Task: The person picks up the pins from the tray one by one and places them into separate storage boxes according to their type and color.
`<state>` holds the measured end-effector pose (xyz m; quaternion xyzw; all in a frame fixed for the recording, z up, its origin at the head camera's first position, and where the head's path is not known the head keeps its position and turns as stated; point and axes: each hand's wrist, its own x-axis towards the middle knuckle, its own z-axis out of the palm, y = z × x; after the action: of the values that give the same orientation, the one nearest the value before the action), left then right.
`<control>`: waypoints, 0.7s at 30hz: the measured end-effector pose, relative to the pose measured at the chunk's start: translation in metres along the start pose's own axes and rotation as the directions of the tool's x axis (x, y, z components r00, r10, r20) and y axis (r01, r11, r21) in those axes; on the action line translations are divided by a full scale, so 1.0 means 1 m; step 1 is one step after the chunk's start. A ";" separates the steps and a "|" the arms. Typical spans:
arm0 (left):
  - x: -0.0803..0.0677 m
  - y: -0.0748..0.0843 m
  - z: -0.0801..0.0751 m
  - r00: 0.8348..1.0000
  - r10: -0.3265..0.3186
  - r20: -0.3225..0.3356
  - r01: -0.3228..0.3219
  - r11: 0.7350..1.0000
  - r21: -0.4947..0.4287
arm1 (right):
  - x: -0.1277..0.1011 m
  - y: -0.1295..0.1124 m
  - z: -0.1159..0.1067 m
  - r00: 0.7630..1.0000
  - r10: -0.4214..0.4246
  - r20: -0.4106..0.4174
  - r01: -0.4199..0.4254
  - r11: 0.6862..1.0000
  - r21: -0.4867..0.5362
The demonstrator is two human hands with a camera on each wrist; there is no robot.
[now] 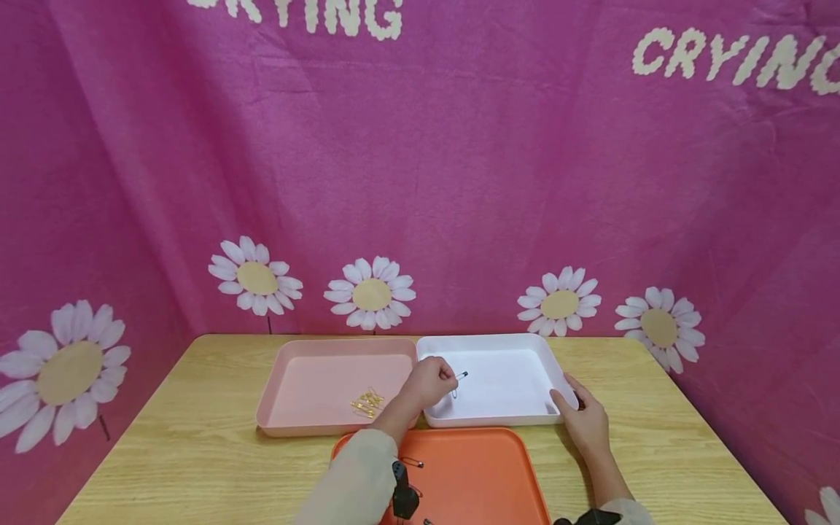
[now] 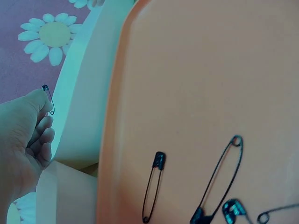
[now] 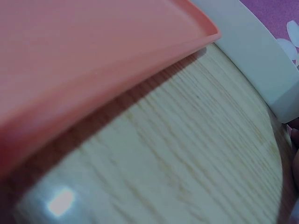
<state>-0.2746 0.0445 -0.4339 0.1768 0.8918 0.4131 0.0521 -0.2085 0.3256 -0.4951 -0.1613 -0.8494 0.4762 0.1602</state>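
Observation:
My left hand [image 1: 429,382] pinches a black-headed safety pin [image 1: 462,375] over the left part of the white tray [image 1: 505,421]. In the left wrist view, this safety pin [image 2: 50,99] sticks out past the fingertips. At the white tray's right wall, my right hand [image 1: 587,423] holds the rim, thumb on the inner side and fingers outside; the right wrist view catches only a sliver of it. Several dark safety pins [image 2: 153,186] lie on the orange tray [image 1: 475,474], partly hidden by the left forearm in the head view.
Left of the white tray stands a pink tray [image 1: 328,430] with a small heap of gold safety pins [image 1: 369,401]. All three trays are on a wooden table [image 1: 663,437]. A pink flowered cloth [image 1: 459,182] hangs behind it.

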 end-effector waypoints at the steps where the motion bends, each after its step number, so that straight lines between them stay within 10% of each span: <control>1: 0.000 0.000 0.001 1.000 0.014 0.001 -0.014 1.000 0.015 | 0.000 0.000 0.000 1.000 0.000 -0.002 0.000 1.000 -0.001; 9: 0.000 0.002 0.009 0.994 0.109 0.008 -0.109 0.986 0.129 | 0.000 0.001 0.001 1.000 -0.010 -0.011 0.010 1.000 0.006; 21: 0.005 -0.007 0.019 0.996 0.084 -0.039 -0.074 0.975 0.209 | 0.000 0.001 0.000 1.000 -0.004 0.005 0.004 1.000 -0.004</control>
<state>-0.2771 0.0558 -0.4513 0.2068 0.9232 0.3239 -0.0041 -0.2082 0.3262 -0.4960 -0.1585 -0.8510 0.4748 0.1589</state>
